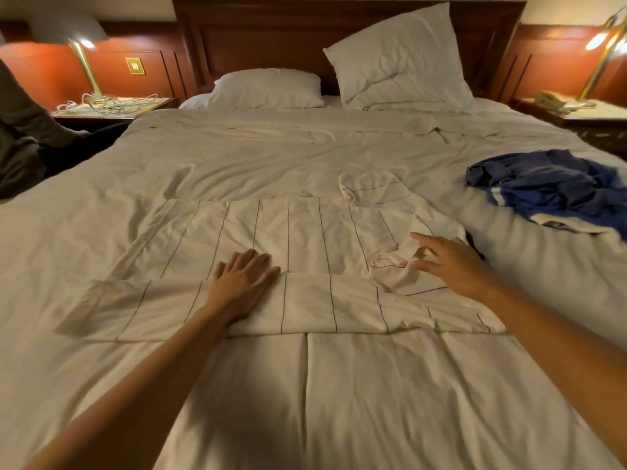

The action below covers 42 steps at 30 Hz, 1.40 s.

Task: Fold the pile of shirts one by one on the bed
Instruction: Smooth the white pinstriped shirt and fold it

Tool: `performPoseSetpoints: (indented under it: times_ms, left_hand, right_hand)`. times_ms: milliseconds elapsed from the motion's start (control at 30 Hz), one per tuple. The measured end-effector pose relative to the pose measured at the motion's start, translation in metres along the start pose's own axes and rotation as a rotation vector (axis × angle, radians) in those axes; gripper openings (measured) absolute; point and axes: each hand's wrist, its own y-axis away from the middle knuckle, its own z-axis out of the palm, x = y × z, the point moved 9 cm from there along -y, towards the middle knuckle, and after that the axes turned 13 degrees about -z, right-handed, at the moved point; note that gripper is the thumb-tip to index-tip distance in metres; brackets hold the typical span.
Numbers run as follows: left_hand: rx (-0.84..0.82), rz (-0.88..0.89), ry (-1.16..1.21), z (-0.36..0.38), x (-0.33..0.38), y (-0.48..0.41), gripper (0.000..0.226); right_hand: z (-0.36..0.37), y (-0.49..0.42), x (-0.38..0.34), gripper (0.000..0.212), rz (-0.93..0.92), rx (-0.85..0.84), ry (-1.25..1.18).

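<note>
A cream shirt with thin dark stripes (pixel 305 232) lies spread flat across the middle of the white bed (pixel 237 154), its near edge folded over into a long band. My left hand (pixel 242 283) rests flat on that folded band, fingers straight. My right hand (pixel 451 259) hovers with spread fingers just right of the shirt's bunched collar, holding nothing. A crumpled blue shirt (pixel 549 188) with white trim lies in a heap on the bed at the right.
Two white pillows (pixel 400 59) lean against the dark wooden headboard. Nightstands flank the bed: the left one (pixel 112 105) carries tangled cables and a lamp, the right one (pixel 583 111) a phone and a lamp. Dark clothing of another person (pixel 20 137) shows at the left edge.
</note>
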Motion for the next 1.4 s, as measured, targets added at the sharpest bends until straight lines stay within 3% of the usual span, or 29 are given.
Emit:
performPoseSetpoints:
  times_ms: [100, 133, 233, 333, 433, 533, 633, 700, 867, 933, 1033, 1133, 1200, 1300, 1400]
  left_hand:
    - [0.022, -0.022, -0.03, 0.013, -0.005, -0.003, 0.1]
    - [0.035, -0.023, -0.018, 0.015, -0.009, -0.004, 0.102]
    - [0.06, -0.018, -0.001, 0.016, -0.014, -0.008, 0.09]
    - [0.069, -0.015, -0.014, 0.017, -0.012, -0.009, 0.083]
    - [0.062, -0.024, -0.016, 0.016, -0.013, -0.008, 0.075]
    - [0.075, -0.029, -0.009, 0.015, -0.013, -0.008, 0.07]
    - [0.073, -0.024, -0.005, 0.016, -0.014, -0.008, 0.071]
    - [0.076, -0.022, -0.003, 0.014, -0.013, -0.008, 0.078]
    - [0.073, -0.031, 0.003, 0.012, -0.013, -0.006, 0.068]
    - [0.072, -0.035, 0.011, 0.011, -0.014, -0.005, 0.077]
    - [0.077, -0.036, 0.015, 0.012, -0.016, -0.006, 0.082]
    - [0.077, -0.04, 0.006, 0.013, -0.014, -0.008, 0.082]
    - [0.068, -0.047, -0.01, 0.013, -0.015, -0.009, 0.083]
    - [0.046, -0.075, 0.001, 0.011, -0.01, -0.01, 0.079]
    - [0.104, -0.115, 0.132, 0.001, 0.019, -0.015, 0.063]
  right_hand:
    - [-0.006, -0.018, 0.005, 0.024, -0.02, -0.047, -0.144]
    - [-0.011, -0.028, 0.003, 0.023, -0.033, -0.036, -0.14]
    - [-0.032, -0.059, -0.005, 0.038, -0.072, 0.103, -0.167]
    - [-0.045, -0.076, -0.009, 0.025, -0.05, 0.249, -0.184]
    - [-0.031, -0.057, -0.01, 0.055, 0.022, 0.221, -0.123]
    - [-0.026, 0.003, 0.003, 0.06, 0.192, 0.282, 0.014]
    - [-0.021, 0.069, 0.019, 0.066, 0.41, 0.278, -0.03]
    - [-0.018, 0.094, 0.02, 0.066, 0.406, 0.282, -0.044]
    - [-0.018, 0.1, 0.029, 0.045, 0.269, 0.299, -0.203]
    - [-0.024, 0.095, 0.041, 0.046, 0.247, 0.244, -0.26]
    - [-0.029, 0.083, 0.049, 0.067, 0.192, 0.023, -0.259]
    - [-0.026, 0.078, 0.051, 0.082, 0.135, -0.199, -0.089]
    - [-0.03, 0.074, 0.054, 0.093, 0.137, -0.238, 0.044]
    - [-0.047, 0.059, 0.055, 0.078, 0.109, 0.005, 0.082]
    - [-0.048, 0.033, 0.054, 0.056, 0.112, 0.19, -0.115]
